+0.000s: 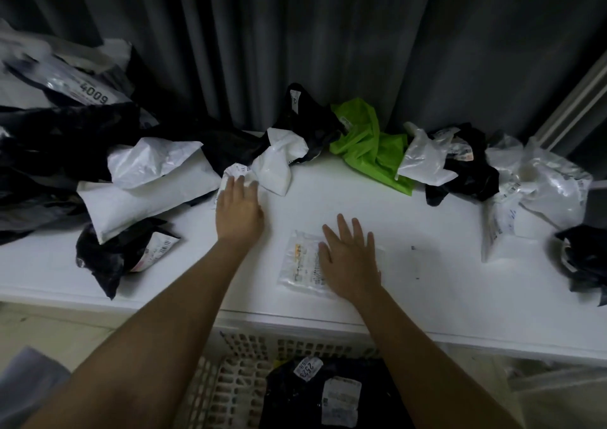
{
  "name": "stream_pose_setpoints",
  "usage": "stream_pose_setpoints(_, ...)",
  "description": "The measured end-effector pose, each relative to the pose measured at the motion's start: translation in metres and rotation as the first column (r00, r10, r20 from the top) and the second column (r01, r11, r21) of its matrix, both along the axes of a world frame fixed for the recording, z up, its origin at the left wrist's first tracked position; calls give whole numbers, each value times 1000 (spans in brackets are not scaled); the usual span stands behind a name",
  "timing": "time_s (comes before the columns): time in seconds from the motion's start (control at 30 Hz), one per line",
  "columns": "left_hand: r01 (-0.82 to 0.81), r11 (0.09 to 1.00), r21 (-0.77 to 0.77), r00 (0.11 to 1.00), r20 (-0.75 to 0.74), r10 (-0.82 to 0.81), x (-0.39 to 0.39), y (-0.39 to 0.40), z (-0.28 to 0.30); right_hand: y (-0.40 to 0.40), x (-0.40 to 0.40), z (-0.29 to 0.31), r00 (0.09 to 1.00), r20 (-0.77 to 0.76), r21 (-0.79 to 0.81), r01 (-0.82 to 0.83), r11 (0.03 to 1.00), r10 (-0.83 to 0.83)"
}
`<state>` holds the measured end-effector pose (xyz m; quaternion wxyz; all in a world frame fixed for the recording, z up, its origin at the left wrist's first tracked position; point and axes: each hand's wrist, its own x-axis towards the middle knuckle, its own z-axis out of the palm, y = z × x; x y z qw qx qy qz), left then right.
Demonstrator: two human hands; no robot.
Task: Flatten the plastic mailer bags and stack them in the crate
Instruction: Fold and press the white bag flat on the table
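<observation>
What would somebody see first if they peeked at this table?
Probably the bright green bag, crumpled at the back of the white table among black and white mailers. Next, the two bare arms: the right hand lies flat on a small clear mailer near the front edge, while the left hand reaches to a crumpled white bag. Below sits a white crate with a black mailer inside.
</observation>
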<state>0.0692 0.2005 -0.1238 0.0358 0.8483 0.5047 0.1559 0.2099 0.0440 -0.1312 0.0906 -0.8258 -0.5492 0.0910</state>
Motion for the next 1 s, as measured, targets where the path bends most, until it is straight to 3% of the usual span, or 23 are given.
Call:
stream_pose_setpoints(0.23, -123, 992, 17, 966, -225, 123, -5, 24, 16, 20, 4, 9, 994, -109, 54, -22, 998, 27)
stream_pose_setpoints(0.5, -25, 996, 80, 978, -207, 41, -26, 5, 18, 6, 2, 14, 968, -227, 88, -91, 992, 109)
stream_pose_setpoints(0.6, -22, 997, -68, 994, -110, 14, -33, 6, 19, 6, -7, 25, 952, -287, 119, -74, 990, 106)
stream_pose_setpoints(0.67, -50, 963, -263, 993, -114, 20, -32, 6, 19, 6, -12, 30, 946, -306, 136, -70, 988, 109)
stream_pose_setpoints(0.73, -94, 937, -338, 988, -148, 46, -28, 4, 18, 4, -15, 33, 948, -298, 128, -79, 989, 114)
stream_pose_setpoints(0.9, -143, 984, -102, 980, -155, 126, -20, -3, 14, 0, -14, 22, 952, -280, 120, -90, 989, 120)
stream_pose_setpoints(1.0, -130, 984, -123, 990, -62, 123, -24, 1, 9, -1, -19, 10, 939, -324, 138, -74, 988, 116)
